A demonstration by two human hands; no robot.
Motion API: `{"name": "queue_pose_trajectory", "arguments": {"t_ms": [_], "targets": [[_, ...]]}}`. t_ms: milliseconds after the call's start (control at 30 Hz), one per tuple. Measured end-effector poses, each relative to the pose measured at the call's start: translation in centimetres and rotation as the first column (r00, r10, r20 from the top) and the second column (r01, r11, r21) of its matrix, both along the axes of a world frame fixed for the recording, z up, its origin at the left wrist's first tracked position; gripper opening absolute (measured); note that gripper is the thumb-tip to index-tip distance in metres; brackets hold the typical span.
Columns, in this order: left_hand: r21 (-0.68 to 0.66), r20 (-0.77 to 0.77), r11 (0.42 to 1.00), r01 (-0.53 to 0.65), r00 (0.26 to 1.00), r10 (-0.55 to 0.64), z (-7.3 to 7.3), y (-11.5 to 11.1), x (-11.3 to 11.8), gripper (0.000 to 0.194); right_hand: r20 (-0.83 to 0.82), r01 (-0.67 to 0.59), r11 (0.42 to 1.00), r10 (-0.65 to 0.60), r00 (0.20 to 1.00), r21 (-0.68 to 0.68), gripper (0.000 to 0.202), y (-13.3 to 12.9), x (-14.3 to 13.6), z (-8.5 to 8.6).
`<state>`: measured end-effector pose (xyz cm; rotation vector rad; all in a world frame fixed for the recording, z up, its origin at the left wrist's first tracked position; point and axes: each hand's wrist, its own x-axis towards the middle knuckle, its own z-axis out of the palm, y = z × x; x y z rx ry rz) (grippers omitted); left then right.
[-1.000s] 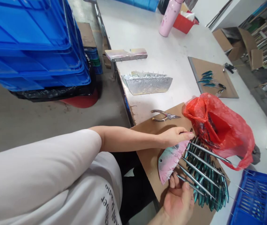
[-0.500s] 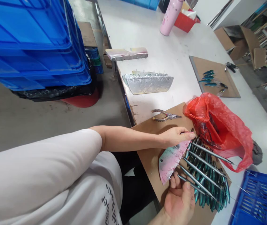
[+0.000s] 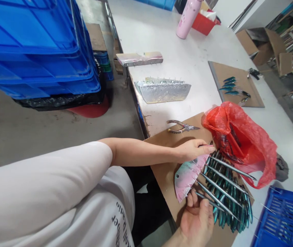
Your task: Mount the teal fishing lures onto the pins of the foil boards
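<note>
Left hand (image 3: 191, 150) lies flat-fingered across the top corner of a pink paint-crusted rack (image 3: 187, 175), pressing on it rather than closing round it, a thin pin seemingly pinched under its fingertips. Right hand (image 3: 196, 219) sits palm-up beneath the rack's lower end, fingers loosely curled and touching the nearest of the long metal rods (image 3: 221, 187) that fan out from the rack's toothed edge.

Both rest on a brown cardboard sheet (image 3: 164, 171) that overhangs the near corner of the white table (image 3: 187, 58); the table edge runs just behind the left forearm, with open floor beyond. Bare table lies between the pliers (image 3: 181, 126) and a foil-covered rack (image 3: 162, 91).

Under the rods lie many teal fishing lures (image 3: 235, 209), some spilling from a red plastic bag (image 3: 241, 140) (its mouth gapes toward the hands). A blue crate (image 3: 285, 219) stands at the lower right, thin wires lying in it; stacked blue crates (image 3: 35, 44) fill the upper left.

Neither hand, nor the rack, has shifted since half a second ago; only the view drifted slightly.
</note>
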<state>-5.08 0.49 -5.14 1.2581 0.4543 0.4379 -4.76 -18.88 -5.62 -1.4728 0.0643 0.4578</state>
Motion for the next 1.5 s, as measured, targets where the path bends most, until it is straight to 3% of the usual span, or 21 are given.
{"name": "queue_pose_trajectory", "arguments": {"t_ms": [467,800,1233,1500], "targets": [[0.026,-0.030,1.000,0.004,1.000,-0.004,0.3,0.1,-0.4,0.048,0.051,-0.014,1.000,0.015,0.999,-0.017,0.017,-0.2,-0.1,0.0],[-0.015,-0.038,0.999,0.048,0.998,-0.048,0.9,0.5,-1.1,0.039,-0.187,0.001,0.998,-0.012,0.982,-0.061,0.016,0.4,1.0,0.9],[-0.311,0.044,0.950,0.001,0.999,0.013,0.0,0.6,-0.6,0.037,-0.371,-0.042,0.995,0.006,0.929,-0.089,0.017,0.7,1.7,1.5],[-0.425,0.086,0.905,-0.003,0.995,0.044,0.4,0.6,-0.8,0.032,-0.344,-0.030,0.998,0.011,0.939,-0.051,0.023,0.5,1.8,1.5]]}}
